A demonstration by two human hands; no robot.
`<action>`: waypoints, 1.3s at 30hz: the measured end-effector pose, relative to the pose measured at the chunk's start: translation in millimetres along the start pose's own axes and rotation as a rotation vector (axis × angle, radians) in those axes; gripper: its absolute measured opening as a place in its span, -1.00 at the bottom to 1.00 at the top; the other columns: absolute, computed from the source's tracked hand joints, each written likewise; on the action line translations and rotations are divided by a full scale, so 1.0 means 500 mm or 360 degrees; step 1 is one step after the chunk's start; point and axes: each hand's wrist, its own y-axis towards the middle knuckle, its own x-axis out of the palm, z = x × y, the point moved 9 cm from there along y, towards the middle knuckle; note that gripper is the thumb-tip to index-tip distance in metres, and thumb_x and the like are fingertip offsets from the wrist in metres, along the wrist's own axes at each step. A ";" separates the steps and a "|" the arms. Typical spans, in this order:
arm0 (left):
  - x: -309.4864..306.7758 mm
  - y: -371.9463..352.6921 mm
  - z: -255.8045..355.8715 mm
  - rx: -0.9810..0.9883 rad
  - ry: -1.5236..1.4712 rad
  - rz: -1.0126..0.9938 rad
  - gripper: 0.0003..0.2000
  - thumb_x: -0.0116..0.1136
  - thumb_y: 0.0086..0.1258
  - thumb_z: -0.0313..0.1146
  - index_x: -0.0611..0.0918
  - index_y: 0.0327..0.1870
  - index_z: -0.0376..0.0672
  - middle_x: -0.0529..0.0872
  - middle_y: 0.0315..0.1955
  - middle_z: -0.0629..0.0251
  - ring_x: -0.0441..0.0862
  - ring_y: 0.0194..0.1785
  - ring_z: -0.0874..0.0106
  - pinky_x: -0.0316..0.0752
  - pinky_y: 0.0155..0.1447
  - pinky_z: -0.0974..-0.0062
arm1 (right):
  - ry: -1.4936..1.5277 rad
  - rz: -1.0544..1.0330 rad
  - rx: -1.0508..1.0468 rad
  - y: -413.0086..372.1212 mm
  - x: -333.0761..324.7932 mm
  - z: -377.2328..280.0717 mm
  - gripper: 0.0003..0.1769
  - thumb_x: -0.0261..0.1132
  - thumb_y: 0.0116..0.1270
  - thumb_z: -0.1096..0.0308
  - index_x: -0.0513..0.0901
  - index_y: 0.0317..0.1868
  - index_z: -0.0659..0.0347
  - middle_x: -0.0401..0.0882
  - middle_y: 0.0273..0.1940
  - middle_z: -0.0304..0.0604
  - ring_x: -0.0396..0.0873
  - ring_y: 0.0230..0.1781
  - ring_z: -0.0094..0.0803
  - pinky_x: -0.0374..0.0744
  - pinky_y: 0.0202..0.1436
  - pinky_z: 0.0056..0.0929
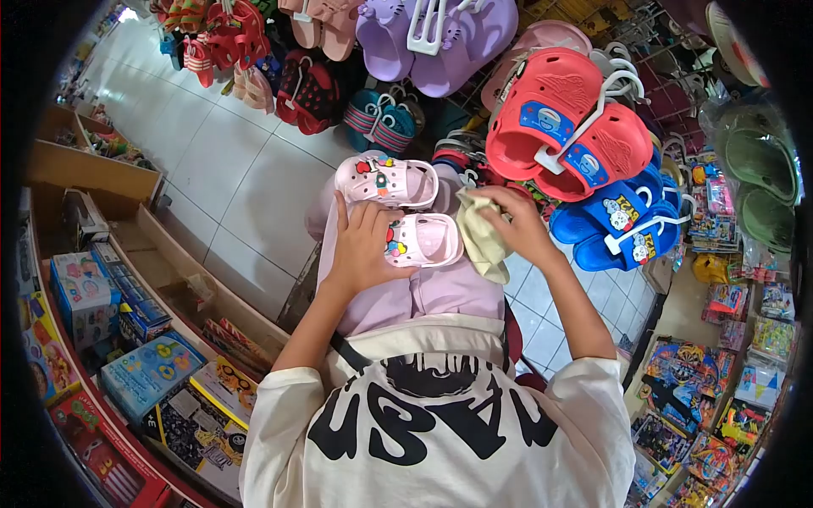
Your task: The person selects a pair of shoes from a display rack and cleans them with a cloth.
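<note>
A pair of pale pink clogs with colorful charms lies across my lap. The upper clog point(366, 181) and the lower clog point(434, 240) both have their heel straps toward the right. My left hand point(367, 240) grips the lower clog at its toe end, thumb along the near side and fingers reaching up beside the upper clog. In my right hand point(517, 222) is a crumpled pale yellow cloth point(484, 241), pinched at its top and hanging at the heel side of the clogs.
Red clogs point(550, 110) and blue slides point(622, 222) hang close at the right. Purple sandals point(436, 38) hang ahead. Boxed toys point(152, 372) fill shelving at the left, and packaged toys point(686, 372) line the right. White floor tiles point(224, 161) show beyond my lap.
</note>
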 end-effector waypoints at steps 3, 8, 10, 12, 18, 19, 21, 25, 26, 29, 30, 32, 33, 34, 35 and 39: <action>0.002 0.001 -0.001 0.0007 0.0025 -0.0013 -0.22 0.47 -0.34 0.13 0.53 -0.02 -0.12 0.50 -0.15 0.22 0.43 0.09 0.17 -0.25 0.47 -0.24 | -0.0570 -0.0211 -0.0449 -0.031 0.047 -0.094 -0.57 0.26 0.15 0.48 0.60 0.08 0.17 0.60 0.04 -0.15 0.50 0.05 -0.26 0.49 0.11 -0.36; 0.010 -0.003 -0.001 0.0042 0.0046 -0.0010 -0.22 0.45 -0.35 0.16 0.53 -0.05 -0.15 0.48 -0.14 0.22 0.42 0.09 0.17 -0.32 0.47 -0.26 | -0.0691 -0.0570 -0.0374 -0.046 0.117 -0.041 -0.63 0.28 0.04 0.51 0.64 -0.07 0.15 0.62 -0.06 -0.24 0.47 0.02 -0.23 0.46 0.12 -0.31; 0.011 -0.007 0.000 0.0026 0.0043 -0.0002 -0.21 0.44 -0.34 0.17 0.53 -0.05 -0.15 0.48 -0.14 0.21 0.41 0.09 0.15 -0.30 0.46 -0.27 | -0.0576 -0.0639 -0.0357 -0.052 0.116 -0.042 -0.63 0.31 0.01 0.50 0.63 -0.08 0.14 0.62 -0.08 -0.25 0.46 0.01 -0.23 0.45 0.12 -0.31; 0.008 -0.005 -0.003 0.0016 0.0046 0.0007 -0.21 0.43 -0.34 0.19 0.53 -0.05 -0.15 0.48 -0.14 0.21 0.41 0.08 0.14 -0.28 0.46 -0.27 | -0.0325 -0.0578 -0.0386 -0.052 0.098 -0.058 -0.62 0.33 -0.02 0.49 0.63 -0.10 0.15 0.61 -0.10 -0.25 0.45 0.00 -0.22 0.45 0.11 -0.31; 0.010 -0.003 0.002 0.0041 0.0067 0.0013 -0.20 0.44 -0.35 0.19 0.53 -0.03 -0.13 0.47 -0.15 0.22 0.41 0.09 0.13 -0.26 0.45 -0.28 | -0.0529 -0.0278 -0.0339 -0.084 0.155 -0.081 -0.68 0.37 -0.04 0.56 0.61 -0.20 0.18 0.59 -0.17 -0.18 0.43 -0.05 -0.19 0.43 0.08 -0.33; 0.009 -0.004 0.003 0.0053 0.0066 0.0010 -0.19 0.44 -0.35 0.18 0.53 -0.02 -0.13 0.47 -0.15 0.22 0.41 0.09 0.13 -0.26 0.45 -0.28 | -0.0652 -0.0306 -0.0298 -0.088 0.167 -0.070 -0.68 0.39 -0.04 0.55 0.61 -0.20 0.18 0.59 -0.17 -0.17 0.43 -0.04 -0.19 0.43 0.08 -0.34; 0.008 -0.003 0.004 0.0050 0.0067 0.0010 -0.19 0.45 -0.36 0.17 0.53 -0.02 -0.13 0.47 -0.14 0.22 0.41 0.10 0.13 -0.26 0.45 -0.28 | -0.0186 -0.0182 -0.0256 -0.088 0.134 -0.059 -0.68 0.42 -0.05 0.58 0.60 -0.23 0.21 0.57 -0.23 -0.21 0.46 -0.07 -0.28 0.44 0.03 -0.38; 0.006 -0.006 0.001 0.0023 0.0069 0.0004 -0.19 0.46 -0.36 0.17 0.53 -0.02 -0.12 0.48 -0.13 0.22 0.40 0.11 0.13 -0.25 0.45 -0.29 | 0.0545 0.0148 0.0076 -0.077 0.081 0.007 -0.70 0.43 -0.03 0.63 0.60 -0.24 0.25 0.57 -0.18 -0.22 0.49 -0.11 -0.44 0.44 -0.02 -0.46; 0.006 -0.006 0.000 0.0021 0.0068 0.0006 -0.19 0.46 -0.36 0.17 0.53 -0.02 -0.12 0.48 -0.12 0.22 0.40 0.12 0.13 -0.25 0.45 -0.29 | 0.0606 0.0263 0.0103 -0.074 0.060 0.010 -0.70 0.43 -0.03 0.63 0.61 -0.23 0.25 0.57 -0.16 -0.21 0.49 -0.10 -0.46 0.44 -0.04 -0.48; 0.010 -0.006 0.006 0.0042 0.0099 -0.0022 -0.17 0.43 -0.32 0.21 0.51 0.00 -0.17 0.48 -0.10 0.20 0.39 0.13 0.10 -0.25 0.44 -0.29 | 0.0151 0.0373 -0.0085 -0.053 0.030 -0.083 -0.70 0.39 0.13 0.47 0.61 -0.08 0.17 0.58 -0.02 -0.20 0.48 0.07 -0.38 0.36 0.10 -0.38; 0.012 -0.004 0.004 0.0039 0.0102 -0.0018 -0.15 0.41 -0.31 0.23 0.51 0.01 -0.20 0.47 -0.10 0.17 0.38 0.13 0.08 -0.26 0.44 -0.30 | -0.0093 0.0340 -0.0213 -0.040 0.051 -0.117 -0.70 0.37 0.17 0.42 0.61 -0.05 0.15 0.58 0.03 -0.21 0.46 0.12 -0.36 0.32 0.15 -0.34; 0.018 -0.007 -0.001 0.0028 0.0107 -0.0012 -0.13 0.39 -0.29 0.25 0.50 0.02 -0.24 0.47 -0.08 0.12 0.38 0.14 0.05 -0.28 0.42 -0.33 | -0.0536 0.0170 -0.0414 -0.024 0.130 -0.145 -0.69 0.32 0.24 0.31 0.60 0.00 0.10 0.55 0.15 -0.26 0.39 0.24 -0.34 0.23 0.25 -0.23; 0.017 -0.009 -0.002 0.0016 0.0154 0.0002 -0.12 0.39 -0.28 0.25 0.49 0.03 -0.27 0.47 -0.08 0.11 0.38 0.13 0.03 -0.29 0.42 -0.34 | -0.0730 0.0034 -0.0489 -0.024 0.175 -0.145 -0.69 0.29 0.27 0.26 0.59 0.02 0.08 0.51 0.22 -0.31 0.34 0.31 -0.33 0.18 0.29 -0.17; 0.015 -0.013 -0.004 0.0004 0.0204 0.0014 -0.11 0.39 -0.27 0.25 0.49 0.04 -0.29 0.48 -0.08 0.11 0.38 0.12 0.01 -0.31 0.42 -0.34 | -0.0721 0.0069 -0.0537 -0.034 0.178 -0.148 -0.70 0.30 0.25 0.28 0.61 0.00 0.07 0.49 0.25 -0.36 0.31 0.35 -0.38 0.23 0.26 -0.18; 0.013 -0.015 -0.007 -0.0012 0.0255 0.0032 -0.10 0.39 -0.26 0.25 0.49 0.06 -0.31 0.49 -0.09 0.10 0.38 0.11 0.00 -0.32 0.42 -0.35 | -0.0663 -0.0025 -0.0574 -0.042 0.182 -0.146 -0.71 0.30 0.24 0.29 0.61 -0.01 0.07 0.49 0.25 -0.38 0.31 0.35 -0.38 0.23 0.25 -0.19; 0.026 -0.015 -0.001 0.0008 0.0224 -0.0064 -0.23 0.34 -0.13 0.20 0.50 -0.02 -0.29 0.46 -0.06 -0.02 0.37 0.16 0.01 -0.38 0.41 -0.37 | -0.0385 -0.0187 -0.0607 -0.073 0.137 -0.145 -0.82 0.24 0.31 0.29 0.64 -0.13 0.13 0.61 0.03 -0.24 0.50 0.08 -0.30 0.31 0.14 -0.28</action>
